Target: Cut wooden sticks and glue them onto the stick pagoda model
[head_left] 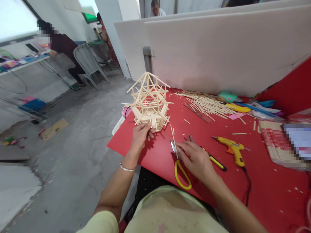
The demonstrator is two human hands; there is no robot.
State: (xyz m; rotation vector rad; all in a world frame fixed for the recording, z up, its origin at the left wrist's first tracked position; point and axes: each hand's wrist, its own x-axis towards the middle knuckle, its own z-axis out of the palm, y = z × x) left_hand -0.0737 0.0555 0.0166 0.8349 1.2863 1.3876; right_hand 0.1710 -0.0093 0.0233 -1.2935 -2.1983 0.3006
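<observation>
A pagoda-like model (151, 105) built of thin wooden sticks stands at the near left corner of the red table. My left hand (142, 133) is closed on its lower front edge, thumb and fingers pinching the sticks there. To the right, my right hand (194, 157) pinches a thin wooden stick (173, 134), which points up and away from me. Right by that hand lie scissors (182, 176) with yellow handles, their blades partly behind the stick and fingers. A yellow-and-black utility knife (217, 162) lies just beyond the right hand, partly hidden by it.
A yellow glue gun (232, 149) with a black cord lies to the right. Many loose sticks (204, 103) and a ruler (196, 112) lie farther back. Bagged sticks (272, 142) sit at the right. A white panel (218, 48) rises behind the red table (157, 161). Other people sit farther off.
</observation>
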